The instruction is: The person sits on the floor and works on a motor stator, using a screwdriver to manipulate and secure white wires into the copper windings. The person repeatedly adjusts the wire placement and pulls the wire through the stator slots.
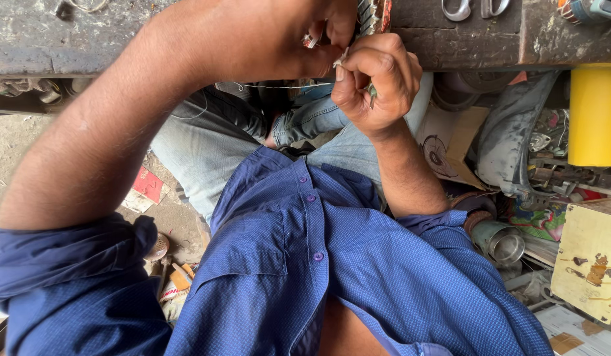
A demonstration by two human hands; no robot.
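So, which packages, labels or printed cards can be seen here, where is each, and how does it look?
Red card: on the ground at left, flat, square.
Cardboard sheet: right of the knees, tan and white, with a round fan drawing.
Yellow box: right edge, tall, plain.
Cream box: lower right, brown marks.

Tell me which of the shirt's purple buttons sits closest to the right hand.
The topmost purple button, just below the open collar of the blue shirt. It lies nearest the right hand; the other two buttons sit farther down the placket.
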